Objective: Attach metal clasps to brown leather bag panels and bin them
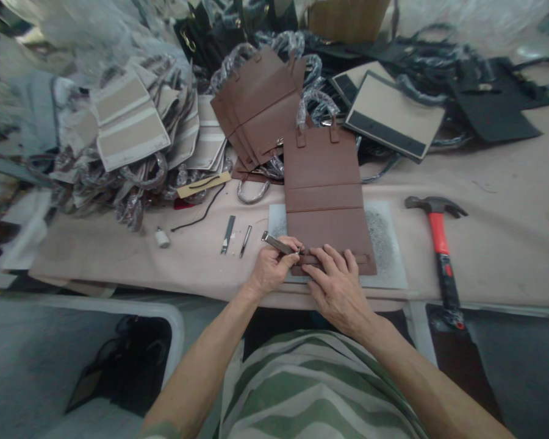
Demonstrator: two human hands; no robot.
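A brown leather bag panel [324, 158] with wrapped handles at its far end lies over a pale board [388, 244]. Closed around a metal hand punch [277, 243], my left hand [271, 266] rests at the panel's near left corner. The tool's tip is by a strap running along the near edge; whether it touches the leather I cannot tell. My right hand [336, 283] lies with fingers spread on that strap and the leather. To the left are a flat metal tool [227, 235] and a thin metal rod [246, 241].
A claw hammer [439, 244] with a red and black handle lies at right, its grip over the table edge. Beige bag panels [132, 122] are heaped at left, brown panels [258, 107] behind, black ones [489, 103] at far right. A small white bottle [162, 238] stands left.
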